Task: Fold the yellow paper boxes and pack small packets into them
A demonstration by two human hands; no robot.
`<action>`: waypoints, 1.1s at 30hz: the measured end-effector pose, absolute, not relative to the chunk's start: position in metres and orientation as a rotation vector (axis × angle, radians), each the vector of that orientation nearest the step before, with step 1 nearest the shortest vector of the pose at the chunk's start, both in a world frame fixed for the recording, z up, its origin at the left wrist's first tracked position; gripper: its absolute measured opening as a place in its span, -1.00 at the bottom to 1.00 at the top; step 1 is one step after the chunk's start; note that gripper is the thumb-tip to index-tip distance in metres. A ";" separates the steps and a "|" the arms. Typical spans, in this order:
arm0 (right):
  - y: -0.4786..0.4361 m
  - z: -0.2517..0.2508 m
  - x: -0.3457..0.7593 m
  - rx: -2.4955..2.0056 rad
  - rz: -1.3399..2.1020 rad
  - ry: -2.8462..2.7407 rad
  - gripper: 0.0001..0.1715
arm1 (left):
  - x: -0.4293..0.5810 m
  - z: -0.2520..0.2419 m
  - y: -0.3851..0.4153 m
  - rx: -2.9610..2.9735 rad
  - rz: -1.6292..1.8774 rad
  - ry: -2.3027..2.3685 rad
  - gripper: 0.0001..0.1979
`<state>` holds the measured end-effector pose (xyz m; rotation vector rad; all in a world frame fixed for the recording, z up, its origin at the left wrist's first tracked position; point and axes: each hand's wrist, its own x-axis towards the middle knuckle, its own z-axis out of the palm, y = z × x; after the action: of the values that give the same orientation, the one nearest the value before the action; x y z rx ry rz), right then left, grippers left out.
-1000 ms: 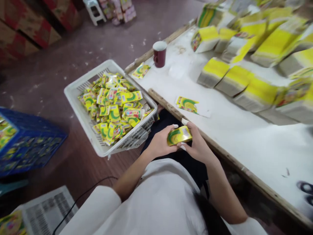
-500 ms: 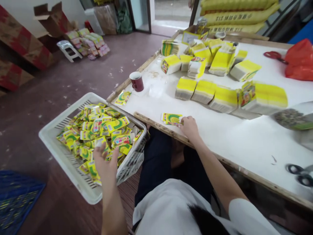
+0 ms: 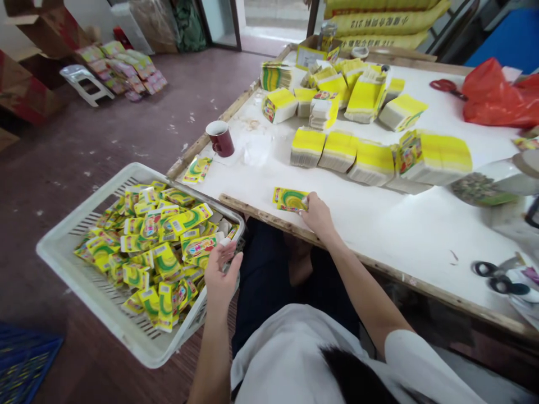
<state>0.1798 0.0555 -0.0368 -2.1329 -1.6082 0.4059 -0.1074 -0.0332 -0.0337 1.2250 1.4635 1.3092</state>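
Observation:
My right hand (image 3: 317, 214) pinches the right end of a small yellow and green packet (image 3: 288, 198) at the near edge of the white table (image 3: 370, 230). Over the right rim of the white plastic basket (image 3: 54, 241), my left hand (image 3: 222, 270) is raised with thumb and fingers apart, holding nothing. Something white wraps a fingertip of that hand. Heaped in the basket are many yellow and green packets (image 3: 165, 259), lying at all angles.
A maroon mug (image 3: 222, 140) and a loose packet stand left on the table. Behind are stacks of yellow cards (image 3: 339, 150), red-handled scissors (image 3: 444, 85) and a red plastic bag (image 3: 497, 95). Black-handled scissors (image 3: 501, 280) lie at the right. A blue crate (image 3: 25, 359) sits on the floor.
My left hand has moved right, from above the heaped packets to the basket's right rim. My right hand still grips the packet at the table edge. The view has shifted slightly.

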 end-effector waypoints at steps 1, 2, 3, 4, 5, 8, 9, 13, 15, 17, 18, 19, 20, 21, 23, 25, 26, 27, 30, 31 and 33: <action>0.052 -0.031 0.179 -2.121 0.409 -1.576 -0.71 | -0.103 -0.036 -0.035 1.199 1.286 1.400 -0.49; 0.047 -0.025 0.177 -2.085 0.422 -1.536 -0.73 | -0.097 -0.038 -0.036 1.170 1.267 1.323 -0.48; 0.042 -0.017 0.173 -2.021 0.452 -1.498 -0.74 | -0.091 -0.040 -0.037 1.132 1.259 1.237 -0.45; 0.035 -0.010 0.167 -1.933 0.498 -1.470 -0.75 | -0.085 -0.041 -0.037 1.084 1.272 1.152 -0.42; 0.029 -0.003 0.159 -1.814 0.570 -1.457 -0.77 | -0.078 -0.041 -0.037 1.029 1.308 1.073 -0.39; 0.005 0.009 0.126 -1.522 0.830 -1.632 -0.78 | -0.056 -0.032 -0.030 0.844 1.496 0.909 -0.39; -0.003 0.009 0.113 -1.421 0.937 -1.700 -0.78 | -0.050 -0.027 -0.027 0.797 1.546 0.879 -0.42; -0.029 0.001 0.077 -1.114 1.303 -1.601 -0.74 | -0.039 -0.007 -0.014 0.663 1.677 0.831 -0.49; -0.037 -0.003 0.070 -1.085 1.363 -1.538 -0.62 | -0.039 -0.004 -0.010 0.588 1.732 0.872 -0.50; -0.040 -0.007 0.068 -1.096 1.385 -1.551 -0.48 | -0.041 -0.008 -0.009 0.544 1.734 0.967 -0.45; -0.039 -0.009 0.068 -1.115 1.385 -1.567 -0.47 | -0.043 -0.012 -0.011 0.545 1.713 1.022 -0.41; -0.038 -0.010 0.069 -1.140 1.378 -1.577 -0.50 | -0.044 -0.017 -0.013 0.564 1.679 1.069 -0.36; -0.035 -0.012 0.071 -1.161 1.366 -1.577 -0.55 | -0.045 -0.022 -0.016 0.597 1.640 1.104 -0.31; -0.033 -0.013 0.073 -1.173 1.347 -1.565 -0.60 | -0.046 -0.027 -0.019 0.644 1.603 1.128 -0.28; -0.027 -0.014 0.078 -1.155 1.315 -1.530 -0.70 | -0.048 -0.035 -0.026 0.732 1.566 1.192 -0.31; -0.022 -0.013 0.086 -1.114 1.292 -1.516 -0.80 | -0.050 -0.040 -0.031 0.763 1.559 1.275 -0.44; -0.020 -0.012 0.091 -1.108 1.262 -1.528 -0.84 | -0.053 -0.041 -0.033 0.762 1.558 1.307 -0.51; -0.018 -0.010 0.096 -1.110 1.211 -1.556 -0.83 | -0.058 -0.040 -0.033 0.769 1.541 1.319 -0.56; -0.012 -0.003 0.116 -1.121 0.929 -1.708 -0.75 | -0.082 -0.030 -0.030 0.907 1.479 1.230 -0.61; -0.011 0.001 0.122 -1.114 0.815 -1.776 -0.73 | -0.093 -0.024 -0.029 0.991 1.464 1.173 -0.58; -0.010 0.010 0.132 -1.082 0.595 -1.940 -0.70 | -0.113 -0.009 -0.026 1.195 1.435 1.063 -0.38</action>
<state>0.1319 -0.0101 0.0097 -1.0825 -1.9398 0.5947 -0.1127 -0.0263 -0.0094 1.1952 1.0635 1.4354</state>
